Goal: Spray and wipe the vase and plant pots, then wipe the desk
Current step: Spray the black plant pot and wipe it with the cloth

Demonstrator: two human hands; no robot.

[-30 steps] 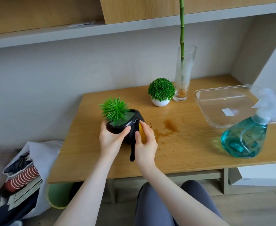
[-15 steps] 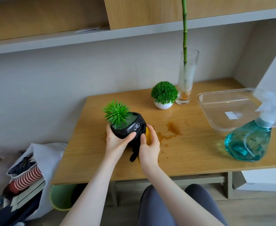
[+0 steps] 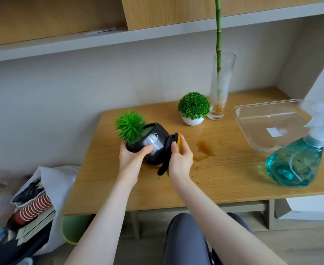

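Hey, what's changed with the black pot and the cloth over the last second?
The left hand has tipped the black pot further onto its side, plant pointing left. The right hand keeps the cloth pressed on the pot's side. The spray bottle, vase and white pot stayed put.

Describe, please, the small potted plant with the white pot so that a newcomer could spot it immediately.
Look along the back edge of the wooden desk, near the wall. Beside the tall glass vase holding a bamboo stalk stands the small white pot. Unlike the spiky plant in the black pot, it is topped by a dense, round green ball.
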